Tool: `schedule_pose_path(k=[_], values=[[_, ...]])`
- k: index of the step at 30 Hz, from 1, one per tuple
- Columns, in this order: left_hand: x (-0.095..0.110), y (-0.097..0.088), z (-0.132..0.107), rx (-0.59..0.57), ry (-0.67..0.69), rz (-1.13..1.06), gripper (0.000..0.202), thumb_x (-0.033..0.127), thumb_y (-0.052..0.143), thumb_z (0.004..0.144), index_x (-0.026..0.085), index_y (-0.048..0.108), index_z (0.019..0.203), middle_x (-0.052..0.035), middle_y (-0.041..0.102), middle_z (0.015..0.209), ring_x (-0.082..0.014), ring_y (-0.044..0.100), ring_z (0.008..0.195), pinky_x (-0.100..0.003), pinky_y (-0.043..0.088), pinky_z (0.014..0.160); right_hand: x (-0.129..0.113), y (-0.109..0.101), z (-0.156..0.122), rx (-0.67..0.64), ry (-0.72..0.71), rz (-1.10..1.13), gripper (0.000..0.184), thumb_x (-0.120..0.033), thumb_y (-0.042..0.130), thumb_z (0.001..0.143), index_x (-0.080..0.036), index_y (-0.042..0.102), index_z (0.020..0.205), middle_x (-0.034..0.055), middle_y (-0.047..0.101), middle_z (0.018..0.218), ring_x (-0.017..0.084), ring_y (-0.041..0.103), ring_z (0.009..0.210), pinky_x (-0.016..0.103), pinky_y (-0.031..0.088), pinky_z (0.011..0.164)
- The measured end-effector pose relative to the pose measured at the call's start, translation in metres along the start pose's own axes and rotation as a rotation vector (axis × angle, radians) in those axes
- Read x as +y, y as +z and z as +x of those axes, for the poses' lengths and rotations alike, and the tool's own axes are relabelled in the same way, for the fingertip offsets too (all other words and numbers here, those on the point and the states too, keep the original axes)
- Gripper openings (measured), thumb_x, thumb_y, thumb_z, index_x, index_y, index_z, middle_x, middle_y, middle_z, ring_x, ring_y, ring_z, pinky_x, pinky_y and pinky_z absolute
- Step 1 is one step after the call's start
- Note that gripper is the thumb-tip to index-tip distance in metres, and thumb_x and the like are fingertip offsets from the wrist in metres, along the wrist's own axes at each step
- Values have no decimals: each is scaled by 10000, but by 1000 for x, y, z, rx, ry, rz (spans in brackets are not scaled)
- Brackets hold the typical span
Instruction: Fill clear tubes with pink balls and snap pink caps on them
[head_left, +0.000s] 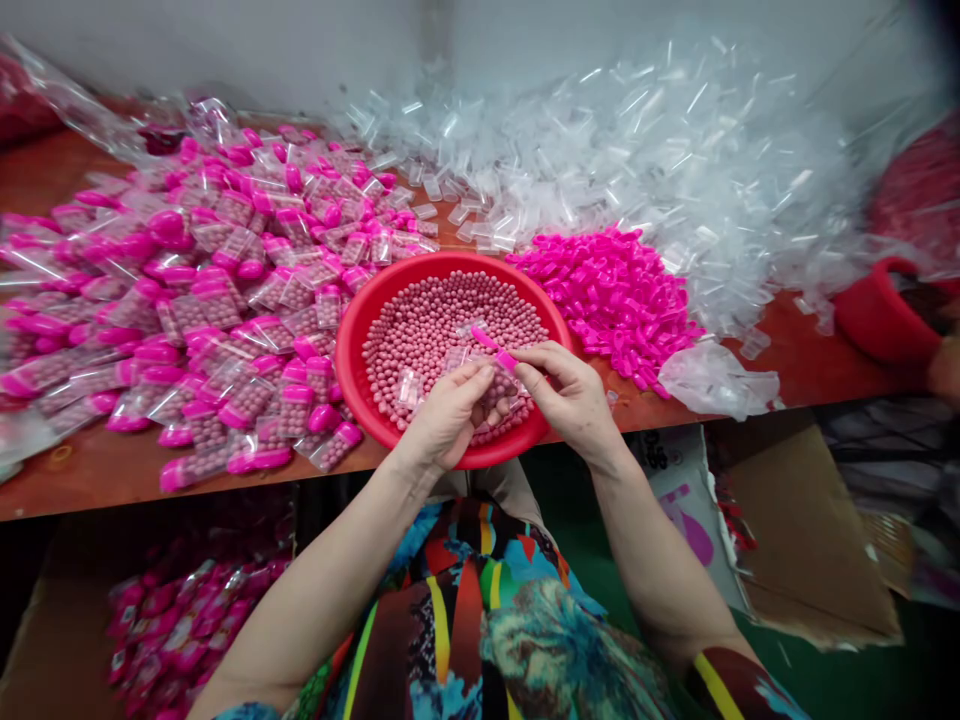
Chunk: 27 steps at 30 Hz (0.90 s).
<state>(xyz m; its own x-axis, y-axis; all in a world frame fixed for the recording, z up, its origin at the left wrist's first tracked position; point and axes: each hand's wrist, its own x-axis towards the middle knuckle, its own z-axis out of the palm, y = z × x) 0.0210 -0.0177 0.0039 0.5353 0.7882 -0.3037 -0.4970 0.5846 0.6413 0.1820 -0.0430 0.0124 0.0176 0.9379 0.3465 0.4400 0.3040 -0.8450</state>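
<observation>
A red round basin (360, 330) full of small pink balls (442, 315) sits at the table's front edge. Both my hands hover over its near side. My left hand (448, 412) is closed around a small clear container filled with pink balls. My right hand (564, 390) pinches a bright pink cap (501, 355) against the container's top. A few clear empty containers (409, 385) lie among the balls in the basin.
Several filled, pink-capped containers (210, 300) are heaped left of the basin. Loose pink caps (611, 290) lie to its right, and empty clear containers (645, 150) are piled behind. Another red basin (881, 320) stands far right. A cardboard box with filled containers (172, 620) sits below the table.
</observation>
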Motion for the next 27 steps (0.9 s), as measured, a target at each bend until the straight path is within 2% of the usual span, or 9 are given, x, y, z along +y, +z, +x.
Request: schedule_pose_path(k=[5, 10, 12, 15, 17, 19, 21, 25, 27], values=[[-8, -1, -3, 36, 82, 102, 244, 345, 753, 809, 123, 683, 882, 0, 580, 720, -61, 513, 568, -158, 365, 483, -9, -1, -2, -117, -113, -151, 204, -187, 545, 966, -191, 716, 1077, 77, 695, 1002, 188, 662, 963, 354, 546, 877], [-14, -5, -7, 65, 197, 279, 249, 382, 711, 856, 142, 687, 922, 15, 542, 704, -60, 453, 566, -175, 353, 504, -11, 2, -13, -87, -167, -202, 200, -234, 553, 964, -182, 716, 1068, 99, 698, 1016, 219, 644, 1017, 401, 526, 942], [-12, -5, -10, 43, 199, 329, 264, 392, 718, 852, 144, 692, 939, 14, 545, 700, -62, 441, 564, -188, 349, 514, -5, 0, -15, -76, -61, -55, 224, -315, 552, 977, -195, 737, 1013, 83, 707, 994, 212, 656, 977, 385, 536, 904], [-8, -4, -12, -104, 97, 373, 273, 396, 730, 841, 131, 701, 900, 9, 543, 643, -71, 442, 546, -207, 341, 520, 6, -1, -8, -7, 198, 226, 417, -509, 477, 997, -212, 760, 923, 57, 724, 943, 187, 669, 892, 345, 552, 832], [-6, -4, -13, -176, 13, 386, 270, 388, 740, 830, 121, 699, 839, 6, 541, 609, -66, 441, 524, -207, 322, 507, 10, 3, 2, -47, 354, 358, 547, -632, 424, 975, -204, 764, 981, 58, 736, 931, 187, 678, 890, 333, 563, 824], [-5, -5, -12, -142, -13, 339, 255, 371, 758, 811, 124, 697, 819, 8, 552, 611, -59, 448, 507, -199, 312, 490, 10, 8, 11, -144, 424, 437, 628, -695, 393, 952, -193, 748, 1080, 63, 741, 938, 195, 688, 915, 334, 573, 836], [-4, -6, -10, -57, -8, 245, 246, 365, 768, 797, 133, 694, 832, 5, 582, 648, -56, 467, 497, -191, 301, 462, 6, 10, 15, -152, 382, 436, 629, -692, 383, 957, -193, 734, 1112, 66, 741, 982, 202, 690, 968, 353, 567, 895], [-3, -9, -3, 67, -5, 95, 241, 351, 785, 770, 135, 681, 788, 4, 602, 648, -67, 504, 500, -178, 302, 420, 3, 9, 3, -115, 78, 122, 497, -607, 540, 934, -201, 694, 1176, 105, 681, 1234, 248, 606, 1219, 434, 454, 1105], [-4, -9, 0, 96, -1, 53, 236, 337, 800, 746, 130, 691, 779, -5, 623, 648, -85, 542, 533, -180, 362, 443, 9, 13, -8, -138, -78, -93, 637, -596, 691, 834, -182, 607, 1311, 150, 611, 1344, 294, 538, 1306, 484, 402, 1155]])
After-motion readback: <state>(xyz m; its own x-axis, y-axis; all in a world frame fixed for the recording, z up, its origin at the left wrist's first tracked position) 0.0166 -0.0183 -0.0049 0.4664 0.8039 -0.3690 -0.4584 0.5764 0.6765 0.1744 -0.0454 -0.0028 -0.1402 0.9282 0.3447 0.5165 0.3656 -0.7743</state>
